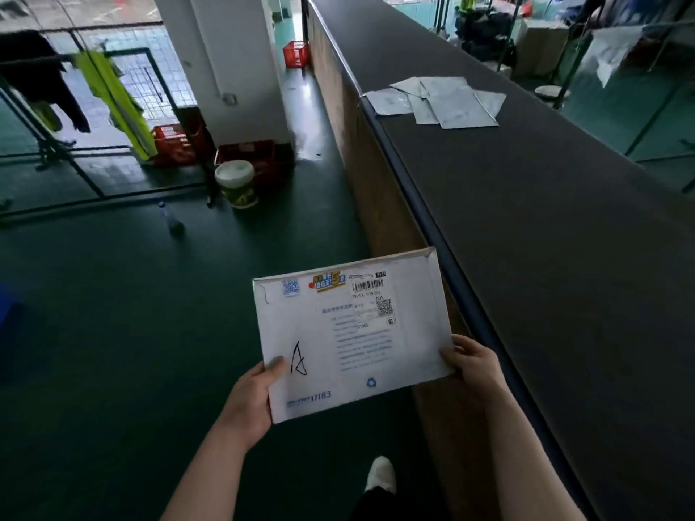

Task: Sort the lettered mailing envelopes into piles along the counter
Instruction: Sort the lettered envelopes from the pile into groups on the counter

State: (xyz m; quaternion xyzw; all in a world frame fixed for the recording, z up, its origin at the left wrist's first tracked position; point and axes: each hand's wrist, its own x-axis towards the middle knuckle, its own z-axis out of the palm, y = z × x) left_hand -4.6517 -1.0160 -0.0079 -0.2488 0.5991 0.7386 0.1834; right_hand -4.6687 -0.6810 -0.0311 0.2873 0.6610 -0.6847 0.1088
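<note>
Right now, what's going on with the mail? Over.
Both hands, left and right, grip one envelope, marked A. Pile ahead on counter. Nothing in the way.

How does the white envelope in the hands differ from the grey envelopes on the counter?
The white mailing envelope is held off the dark counter by the left hand and right hand; the pale grey envelopes lie overlapping on it. The white one shows a handwritten letter; theirs cannot be seen.
</note>
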